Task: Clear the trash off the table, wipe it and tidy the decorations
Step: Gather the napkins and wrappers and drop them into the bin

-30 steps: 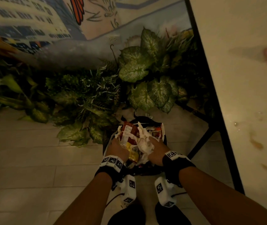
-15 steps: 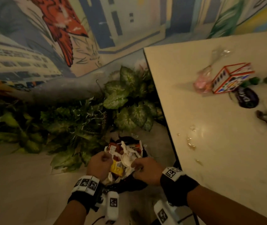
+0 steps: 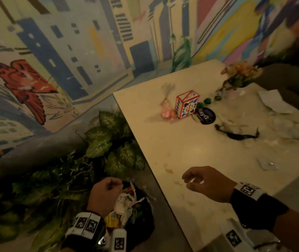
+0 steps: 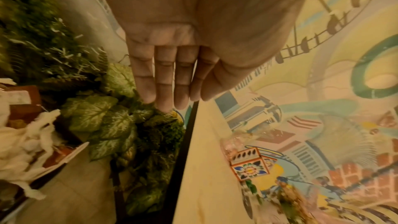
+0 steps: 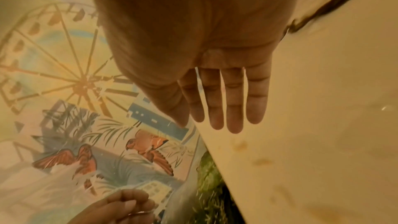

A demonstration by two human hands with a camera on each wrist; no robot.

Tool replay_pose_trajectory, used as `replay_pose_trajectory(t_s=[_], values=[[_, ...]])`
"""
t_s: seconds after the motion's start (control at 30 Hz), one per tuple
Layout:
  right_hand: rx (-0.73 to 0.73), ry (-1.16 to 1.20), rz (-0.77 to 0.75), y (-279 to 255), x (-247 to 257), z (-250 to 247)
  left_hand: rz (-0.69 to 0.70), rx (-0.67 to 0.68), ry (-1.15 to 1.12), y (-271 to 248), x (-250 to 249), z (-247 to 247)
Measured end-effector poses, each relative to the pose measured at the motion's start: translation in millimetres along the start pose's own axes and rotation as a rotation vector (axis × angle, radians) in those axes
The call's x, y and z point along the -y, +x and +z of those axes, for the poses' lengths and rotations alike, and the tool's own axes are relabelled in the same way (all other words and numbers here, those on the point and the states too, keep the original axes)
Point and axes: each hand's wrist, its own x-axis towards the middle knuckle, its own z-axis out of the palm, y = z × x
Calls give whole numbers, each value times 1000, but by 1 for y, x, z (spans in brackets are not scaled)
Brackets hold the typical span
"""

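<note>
Both hands have let go of the wad of wrappers and napkins, which now sits in the black bin on the floor beside the table. The right hand has risen over the table edge with fingers loosely open and empty, while the left hand hovers just above the bin, also empty; the head view shows its fingers curled, the wrist view straight. That load looks binned, with crumpled plastic and brown smears left to clear.

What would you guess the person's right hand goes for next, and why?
Probably more litter farther along the table. The right hand hangs empty and open above the table's near edge, the bin of trash by the left hand looks full, and crumpled clear plastic and a white napkin lie uncollected.
</note>
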Motion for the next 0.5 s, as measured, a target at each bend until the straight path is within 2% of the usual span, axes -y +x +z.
replay_pose_trajectory(t_s=[0.2, 0.33, 0.5], values=[[-50, -15, 40, -32, -61, -79, 61, 39, -47, 4, -70, 59], [-61, -22, 64, -35, -120, -144, 96, 17, -73, 13, -117, 123], [-116, 15, 57, -25, -191, -228, 65, -26, -115, 24, -169, 202]])
